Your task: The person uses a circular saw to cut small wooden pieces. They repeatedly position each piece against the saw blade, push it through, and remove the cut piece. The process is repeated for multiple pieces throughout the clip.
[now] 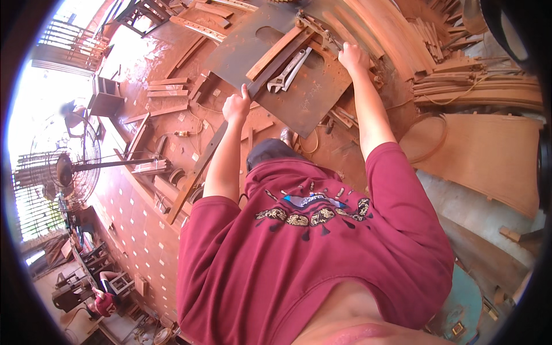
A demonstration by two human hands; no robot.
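Observation:
My left hand [236, 107], thumb pointing up, is closed around a long dark wooden strip [205, 155]. The strip reaches back over the left edge of a grey metal machine table [305, 109], beside a lighter wooden bar [274, 54]. My right hand [353, 58] is closed at the table's far right side, by the end of a metal clamp arm [319, 27]; its fingertips are partly hidden, and what they hold cannot be made out. Between my hands, an adjustable wrench [286, 72] and a flat silvery bar [298, 69] lie on the table.
Stacked curved boards [477, 89] and a large plywood sheet [477, 152] stand to my right. Wood offcuts [168, 91] litter the tiled floor at left. A pedestal fan [66, 168] is at far left. Another person [104, 302] sits at lower left.

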